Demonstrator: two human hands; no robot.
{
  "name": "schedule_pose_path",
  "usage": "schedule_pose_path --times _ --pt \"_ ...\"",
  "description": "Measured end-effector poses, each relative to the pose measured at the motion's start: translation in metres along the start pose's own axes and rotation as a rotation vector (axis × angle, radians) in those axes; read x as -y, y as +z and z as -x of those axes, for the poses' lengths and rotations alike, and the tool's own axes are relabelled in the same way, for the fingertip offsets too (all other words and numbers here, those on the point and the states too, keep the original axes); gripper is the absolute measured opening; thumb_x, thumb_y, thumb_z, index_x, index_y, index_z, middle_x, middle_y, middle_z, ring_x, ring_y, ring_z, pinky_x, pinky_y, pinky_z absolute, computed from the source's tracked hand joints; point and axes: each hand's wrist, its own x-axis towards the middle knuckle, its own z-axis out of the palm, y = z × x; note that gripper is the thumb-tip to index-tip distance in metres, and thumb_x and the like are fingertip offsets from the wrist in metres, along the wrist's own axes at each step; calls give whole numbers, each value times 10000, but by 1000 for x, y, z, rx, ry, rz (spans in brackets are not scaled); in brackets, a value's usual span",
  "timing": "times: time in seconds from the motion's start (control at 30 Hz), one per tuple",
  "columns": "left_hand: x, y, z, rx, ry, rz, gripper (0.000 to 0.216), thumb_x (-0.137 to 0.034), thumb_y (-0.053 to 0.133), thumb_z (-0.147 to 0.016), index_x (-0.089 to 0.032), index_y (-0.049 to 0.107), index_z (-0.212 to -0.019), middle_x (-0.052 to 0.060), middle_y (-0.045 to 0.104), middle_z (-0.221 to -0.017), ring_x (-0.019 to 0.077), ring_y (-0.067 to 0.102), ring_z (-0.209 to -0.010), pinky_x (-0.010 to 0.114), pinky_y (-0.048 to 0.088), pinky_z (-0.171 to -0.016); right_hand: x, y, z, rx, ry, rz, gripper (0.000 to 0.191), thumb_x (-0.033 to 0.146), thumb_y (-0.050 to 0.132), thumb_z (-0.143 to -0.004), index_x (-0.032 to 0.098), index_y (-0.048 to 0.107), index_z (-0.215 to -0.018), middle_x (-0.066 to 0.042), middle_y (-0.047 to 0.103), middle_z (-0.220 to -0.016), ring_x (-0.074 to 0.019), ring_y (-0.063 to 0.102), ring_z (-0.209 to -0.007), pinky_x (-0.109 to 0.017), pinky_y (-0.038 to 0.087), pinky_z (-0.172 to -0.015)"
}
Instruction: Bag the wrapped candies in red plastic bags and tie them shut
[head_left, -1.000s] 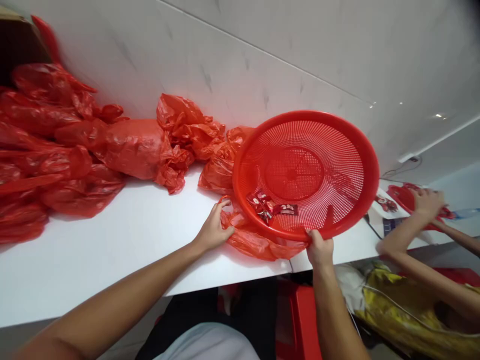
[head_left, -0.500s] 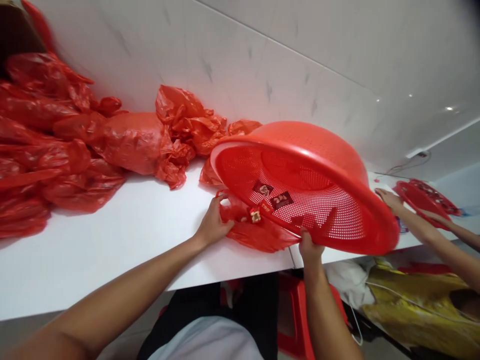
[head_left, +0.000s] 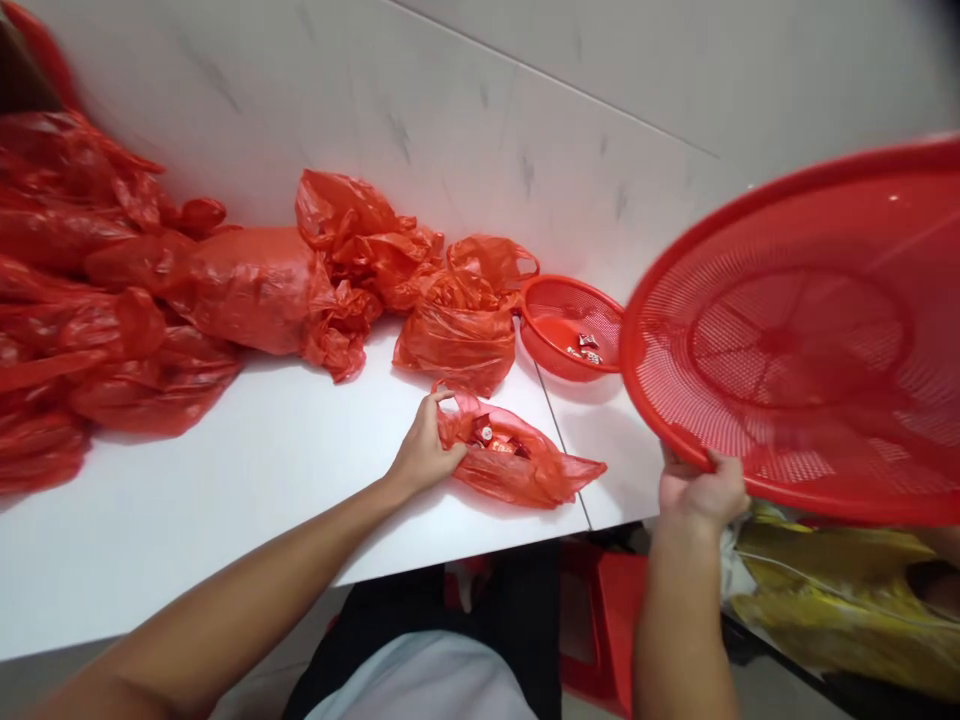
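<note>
My left hand (head_left: 429, 440) pinches the rim of a red plastic bag (head_left: 517, 485) lying on the white table. The bag's mouth gapes, and small wrapped sweets (head_left: 495, 440) show inside it. Off to the right, my right hand (head_left: 703, 485) grips the near rim of a large red mesh basket (head_left: 795, 330). The basket is tilted, its hollow turned toward me, and no sweets show in it. Behind the open bag sits a filled red bag (head_left: 461, 345). Next to that stands a small red basket (head_left: 570, 320) with a few wrapped pieces at its bottom.
Several stuffed red bags (head_left: 247, 285) line the wall on the left of the white table (head_left: 300, 460). Below the table's front edge is a red stool (head_left: 615, 610). A yellow sack (head_left: 825, 590) lies at the lower right.
My right hand has swung the large basket right and up, away from the bag. The sweets that were in it are gone from it. The small basket has come into view. My left hand stays put.
</note>
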Motion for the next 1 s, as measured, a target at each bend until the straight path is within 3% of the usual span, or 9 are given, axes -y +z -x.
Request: schedule_pose_path --times 0.13,0.27,0.47,0.57,0.67,0.77,0.83,0.93,1.0 --pt "-5 -3 -1 -33 27 -17 588 -271 680 -821 -236 496 -1378 91 607 -1328 296 615 -1162 488 504 -1032 22 -26 -29 -48 360 59 155 264 522 -682 205 581 -812 -21 639 -752 -174 673 -661 -350 632 -626" --pt "-10 -5 0 -89 22 -50 465 -340 692 -865 -243 599 -1310 73 652 -1141 271 597 -989 453 537 -893 16 -46 -41 -123 585 89 178 289 492 -755 186 580 -871 -22 627 -769 -141 633 -625 -291 585 -572" --pt "-12 -5 0 -160 130 80 380 -313 670 -906 -241 581 -1268 70 651 -1245 261 613 -1141 457 502 -1032 2 -52 -56 -71 692 142 103 252 539 -788 216 464 -849 27 593 -741 -65 430 -455 -211 465 -471" --pt "-10 -3 0 -155 124 179 435 -287 673 -916 -244 521 -1322 66 652 -1242 178 659 -922 395 551 -944 4 -53 -51 -38 697 133 169 295 591 -808 221 443 -848 19 607 -762 -55 434 -465 -166 402 -444" --pt "-8 -3 0 -148 103 237 499 -263 684 -914 -251 486 -1371 71 659 -1238 138 670 -829 333 572 -848 5 -52 -17 27 710 168 266 419 640 -825 218 490 -912 -5 635 -811 -68 490 -503 -162 399 -443" --pt "-9 -4 0 -163 90 254 498 -262 690 -914 -242 498 -1373 92 671 -1252 167 717 -926 314 581 -836 5 -46 43 273 610 424 547 638 684 -791 225 569 -1131 -54 683 -1004 -122 608 -605 -217 458 -469" --pt "-9 -4 -1 -178 83 262 481 -273 690 -914 -229 514 -1359 104 680 -1255 171 732 -913 313 589 -823 8 -39 83 434 404 712 692 681 722 -760 221 602 -1264 -86 666 -1165 -142 639 -680 -248 487 -506" --pt "-10 -3 -3 -208 77 258 464 -275 688 -914 -213 537 -1348 110 703 -1234 177 742 -905 328 601 -844 19 -29 119 475 81 1007 741 697 742 -746 200 624 -1282 -130 629 -1293 -190 661 -808 -317 539 -638" --pt "-10 -2 -4 -229 85 253 454 -265 690 -914 -208 554 -1343 111 720 -1222 201 744 -1001 358 599 -923 27 -24 124 466 -34 1103 702 713 730 -756 191 640 -1218 -132 648 -1251 -218 670 -853 -355 537 -719"
